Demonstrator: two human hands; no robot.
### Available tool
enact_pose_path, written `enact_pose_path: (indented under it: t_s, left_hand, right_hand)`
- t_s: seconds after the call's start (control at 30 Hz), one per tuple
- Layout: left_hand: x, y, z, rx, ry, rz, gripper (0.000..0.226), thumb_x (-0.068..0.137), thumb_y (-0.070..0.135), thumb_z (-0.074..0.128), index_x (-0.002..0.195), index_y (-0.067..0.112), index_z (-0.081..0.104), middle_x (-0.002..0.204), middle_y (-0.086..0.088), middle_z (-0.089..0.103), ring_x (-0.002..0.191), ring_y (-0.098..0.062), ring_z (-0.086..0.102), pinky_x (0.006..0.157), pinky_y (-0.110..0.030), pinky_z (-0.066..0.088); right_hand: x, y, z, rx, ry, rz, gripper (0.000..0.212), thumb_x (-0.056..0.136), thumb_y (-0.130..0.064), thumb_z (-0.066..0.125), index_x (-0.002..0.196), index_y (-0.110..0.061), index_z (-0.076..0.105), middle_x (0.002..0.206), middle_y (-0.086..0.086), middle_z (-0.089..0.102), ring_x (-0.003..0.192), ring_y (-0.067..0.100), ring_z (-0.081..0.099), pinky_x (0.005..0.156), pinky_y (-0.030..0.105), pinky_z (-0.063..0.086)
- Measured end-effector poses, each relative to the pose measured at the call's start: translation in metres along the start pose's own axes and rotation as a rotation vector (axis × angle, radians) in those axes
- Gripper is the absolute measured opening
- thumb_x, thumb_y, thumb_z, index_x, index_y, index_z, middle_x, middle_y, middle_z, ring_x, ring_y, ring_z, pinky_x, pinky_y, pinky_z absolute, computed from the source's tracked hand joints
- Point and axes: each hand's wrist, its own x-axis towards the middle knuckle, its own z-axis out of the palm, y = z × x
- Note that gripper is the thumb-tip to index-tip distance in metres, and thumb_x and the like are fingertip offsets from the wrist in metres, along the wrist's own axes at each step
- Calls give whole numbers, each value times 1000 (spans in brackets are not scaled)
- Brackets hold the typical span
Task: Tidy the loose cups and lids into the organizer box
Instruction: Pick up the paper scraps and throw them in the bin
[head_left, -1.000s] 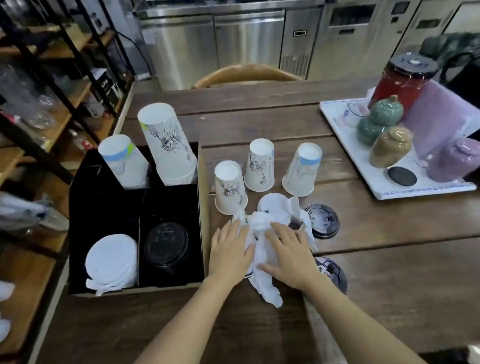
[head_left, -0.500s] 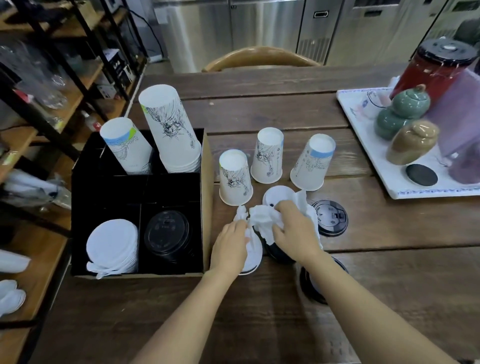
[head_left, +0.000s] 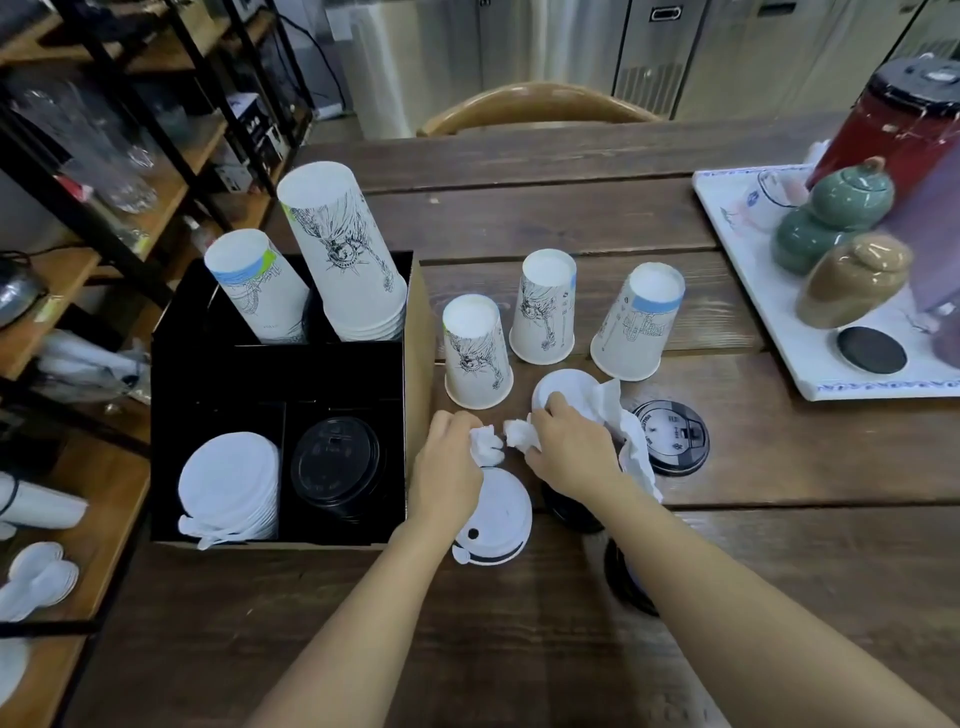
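The black organizer box stands at the left and holds two stacks of upside-down paper cups, a pile of white lids and a pile of black lids. Three loose cups stand upside-down on the table to its right. My left hand and my right hand each pinch a bunched end of a white plastic bag. A white lid lies under my left wrist, another white lid lies beyond my right hand. Black lids lie to the right and partly under my right forearm.
A white tray at the right carries ceramic jars, a red container and a black coaster. A wooden chair back stands beyond the table. Shelving with glassware and more lids runs along the left.
My hands have gone from lying flat on the white bag to gripping and bunching it, each holding one end. The camera has moved closer.
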Motion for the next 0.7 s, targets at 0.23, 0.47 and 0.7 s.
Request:
enact_pose_path:
  t_s: [0.23,0.47,0.7]
  left_hand:
    - [3,33,0,-226,146,-14,42,78,-20,35,110,2,52,115,-11,46,89,-26,47,72,-29,36]
    - [19,71,33,-179,46,207,22,74,-7,46,87,10,46,89,-5,46,90,-26,38,77,-30,28]
    - [28,112,83,320,-213,358,62,81,51,60,136,29,39,119,-13,41,114,-32,36,94,-37,33]
  right_hand:
    - [-13,27,-27,570,278,227,8,83,-8,49,82,-5,41,77,9,46,72,28,43,63,30,30]
    - [-41,69,-55,755,493,468,18,87,-2,44,104,-9,46,85,7,55,72,27,48,55,31,33]
    - [-71,94,-61,630,461,579,25,87,-5,45,112,-10,48,85,1,51,76,23,43,69,31,32]
